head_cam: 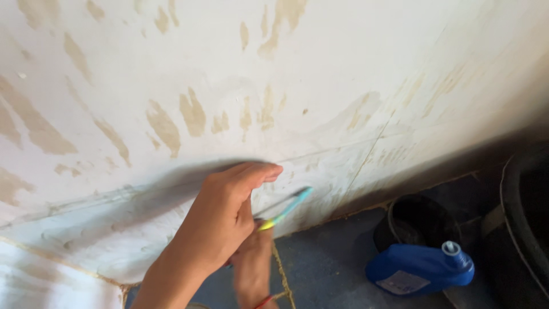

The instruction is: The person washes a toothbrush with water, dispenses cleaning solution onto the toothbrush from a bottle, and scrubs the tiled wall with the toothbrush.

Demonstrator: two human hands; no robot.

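- A white plastered wall (320, 63) with tan, brush-like patches fills the space above and beyond the fingers; a thin seam crosses it just past the fingertips.
- The left hand (226, 214) reaches up from the lower edge, its fingers (260, 170) held straight and together, tips laid against or very near the wall; they clasp nothing that shows.
- The right hand (251, 269) sits just below and behind the left, blurred, with a red band (264, 301) at the wrist. Its fingers are closed on the near end of a slim scraper-like tool with a turquoise and yellow handle (286, 209).
- That tool slants up and to the right of the left fingers, its far tip at the wall; whether it touches is unclear.
- Well to the right of the fingers, on the grey-blue floor (326, 263), a blue plastic jug with a pale cap (420, 269) lies on its side, just before a dark round bucket (414, 220).
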